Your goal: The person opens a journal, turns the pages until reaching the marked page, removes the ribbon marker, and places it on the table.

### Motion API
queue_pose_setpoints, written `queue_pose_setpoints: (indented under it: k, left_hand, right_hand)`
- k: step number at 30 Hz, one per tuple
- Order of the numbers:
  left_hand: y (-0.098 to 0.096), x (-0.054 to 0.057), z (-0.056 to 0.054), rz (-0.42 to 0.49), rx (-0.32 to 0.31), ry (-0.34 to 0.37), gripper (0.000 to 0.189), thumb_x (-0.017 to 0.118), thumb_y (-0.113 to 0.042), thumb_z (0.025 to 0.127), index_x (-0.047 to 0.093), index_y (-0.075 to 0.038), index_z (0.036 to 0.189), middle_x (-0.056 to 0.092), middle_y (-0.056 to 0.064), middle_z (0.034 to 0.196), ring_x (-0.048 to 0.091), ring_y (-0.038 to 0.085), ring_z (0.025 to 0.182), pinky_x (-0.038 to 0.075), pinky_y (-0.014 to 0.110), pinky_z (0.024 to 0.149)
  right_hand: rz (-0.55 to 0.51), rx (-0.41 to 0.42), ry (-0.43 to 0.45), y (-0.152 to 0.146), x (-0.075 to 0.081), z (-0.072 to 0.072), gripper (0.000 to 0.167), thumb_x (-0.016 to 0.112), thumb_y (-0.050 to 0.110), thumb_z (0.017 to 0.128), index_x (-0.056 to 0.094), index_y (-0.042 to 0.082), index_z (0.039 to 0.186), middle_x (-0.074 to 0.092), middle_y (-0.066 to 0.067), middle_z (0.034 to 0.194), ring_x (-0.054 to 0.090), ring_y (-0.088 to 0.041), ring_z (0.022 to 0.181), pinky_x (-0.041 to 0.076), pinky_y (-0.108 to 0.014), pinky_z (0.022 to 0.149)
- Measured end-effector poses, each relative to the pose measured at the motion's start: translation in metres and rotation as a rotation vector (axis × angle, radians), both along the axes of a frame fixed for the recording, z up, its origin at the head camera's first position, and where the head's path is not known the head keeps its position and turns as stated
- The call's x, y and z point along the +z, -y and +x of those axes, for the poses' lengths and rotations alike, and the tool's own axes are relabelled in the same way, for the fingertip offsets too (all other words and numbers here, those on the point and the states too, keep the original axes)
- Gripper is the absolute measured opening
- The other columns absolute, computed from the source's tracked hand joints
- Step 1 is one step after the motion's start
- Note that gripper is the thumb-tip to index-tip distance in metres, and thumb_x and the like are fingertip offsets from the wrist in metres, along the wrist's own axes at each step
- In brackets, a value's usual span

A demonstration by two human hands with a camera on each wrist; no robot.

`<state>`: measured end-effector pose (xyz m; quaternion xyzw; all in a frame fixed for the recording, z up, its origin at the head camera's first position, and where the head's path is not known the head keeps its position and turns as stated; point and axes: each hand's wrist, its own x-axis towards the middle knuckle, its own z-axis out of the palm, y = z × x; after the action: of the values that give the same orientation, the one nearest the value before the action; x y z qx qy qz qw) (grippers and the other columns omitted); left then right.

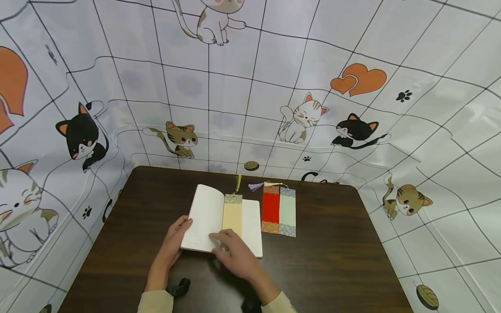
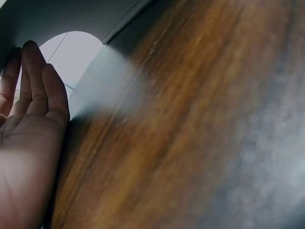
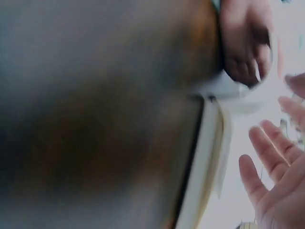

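Observation:
An open notebook (image 1: 206, 213) with blank white pages is tilted up on its left side above the dark table. My left hand (image 1: 177, 237) grips its left edge, thumb at the page side and fingers behind the cover; in the left wrist view, the left hand (image 2: 33, 129) shows its fingers under the dark cover. A cream bookmark (image 1: 233, 215) with a patterned top band and green tassel lies along the middle of the notebook. Over its lower end, my right hand (image 1: 236, 256) reaches to the left page, fingers extended; the right wrist view shows the right hand's fingers (image 3: 269, 148) spread.
Right of the notebook, a red bookmark (image 1: 270, 208) and a pale green bookmark (image 1: 287, 213) lie side by side, with tassels at their top. The brown wooden table (image 1: 332, 252) ends at a cat-patterned white sheet (image 1: 235, 87) hanging behind and at both sides.

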<state>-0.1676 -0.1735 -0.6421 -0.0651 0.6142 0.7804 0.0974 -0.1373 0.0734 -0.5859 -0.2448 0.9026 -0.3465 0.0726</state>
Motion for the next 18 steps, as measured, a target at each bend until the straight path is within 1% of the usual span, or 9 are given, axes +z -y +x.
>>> queue_pose_setpoints:
  k: [1,3,5,8,10,12,15,17,18]
  left_hand:
    - [0.000,0.000,0.000,-0.001,0.000,-0.002,0.045,0.053,-0.040,0.115,0.055,-0.001,0.136,0.070,0.002,0.102,0.069,0.017,0.085,0.058,0.032,0.074]
    - [0.000,-0.001,0.001,0.001,0.005,0.001,0.045,0.054,-0.040,0.115,0.055,-0.001,0.136,0.069,0.003,0.103,0.069,0.017,0.086,0.058,0.033,0.074]
    - [0.000,-0.001,0.002,-0.003,0.013,0.009,0.045,0.054,-0.040,0.114,0.055,-0.001,0.136,0.069,0.003,0.103,0.068,0.017,0.085,0.058,0.033,0.074]
    - [0.000,-0.002,0.003,-0.012,0.016,0.019,0.045,0.054,-0.039,0.115,0.055,0.000,0.137,0.069,0.003,0.103,0.068,0.017,0.085,0.058,0.032,0.074]
    - [0.000,-0.001,0.003,-0.018,0.011,0.021,0.046,0.054,-0.039,0.115,0.054,0.000,0.138,0.069,0.002,0.104,0.068,0.017,0.086,0.058,0.032,0.075]
    - [0.000,0.000,0.002,-0.019,0.010,0.015,0.047,0.053,-0.040,0.114,0.054,0.000,0.139,0.069,0.003,0.105,0.068,0.017,0.086,0.058,0.032,0.075]
    - [-0.001,0.000,0.001,-0.015,0.014,0.011,0.048,0.054,-0.041,0.114,0.054,-0.001,0.139,0.069,0.003,0.106,0.068,0.017,0.087,0.058,0.032,0.075]
    - [-0.001,0.000,0.000,-0.013,0.019,0.011,0.048,0.054,-0.041,0.114,0.054,-0.001,0.139,0.069,0.003,0.106,0.068,0.017,0.087,0.058,0.032,0.075]
    - [-0.001,0.000,0.000,-0.011,0.019,0.011,0.047,0.054,-0.041,0.114,0.054,0.000,0.139,0.069,0.003,0.106,0.068,0.017,0.087,0.058,0.032,0.075]
  right_hand:
    - [-0.027,-0.055,0.021,-0.003,0.001,-0.004,0.040,0.067,0.030,0.108,0.066,0.023,0.147,0.071,0.001,0.121,0.066,-0.011,0.100,0.056,-0.031,0.086]
    - [-0.040,-0.191,0.060,-0.009,0.001,-0.011,0.040,0.068,0.029,0.106,0.066,0.017,0.144,0.067,0.003,0.096,0.058,-0.009,0.077,0.050,-0.028,0.068]
    - [-0.003,-0.326,0.091,-0.015,0.000,-0.018,0.046,0.068,0.032,0.105,0.064,0.012,0.146,0.067,0.000,0.088,0.057,-0.012,0.071,0.048,-0.033,0.064]
    - [0.131,-0.444,0.098,-0.021,-0.004,-0.025,0.057,0.068,0.039,0.103,0.061,0.005,0.148,0.072,-0.009,0.105,0.068,-0.023,0.086,0.057,-0.047,0.074]
    - [0.203,-0.468,0.088,-0.023,-0.006,-0.027,0.059,0.067,0.041,0.102,0.062,0.002,0.145,0.071,-0.017,0.119,0.069,-0.031,0.102,0.059,-0.055,0.082]
    - [0.237,-0.458,0.066,-0.023,-0.007,-0.028,0.052,0.065,0.042,0.103,0.067,-0.001,0.131,0.067,-0.022,0.125,0.066,-0.036,0.108,0.059,-0.057,0.081]
    - [0.187,-0.463,0.060,-0.021,-0.008,-0.029,0.046,0.063,0.042,0.103,0.071,0.001,0.122,0.065,-0.021,0.123,0.064,-0.036,0.107,0.056,-0.057,0.076]
    - [0.092,-0.479,0.081,-0.020,-0.010,-0.031,0.042,0.064,0.039,0.103,0.072,0.003,0.123,0.066,-0.018,0.122,0.065,-0.032,0.104,0.055,-0.055,0.075]
    - [0.036,-0.497,0.096,-0.020,-0.011,-0.032,0.042,0.065,0.037,0.102,0.071,0.005,0.129,0.067,-0.015,0.123,0.066,-0.029,0.104,0.055,-0.053,0.076]
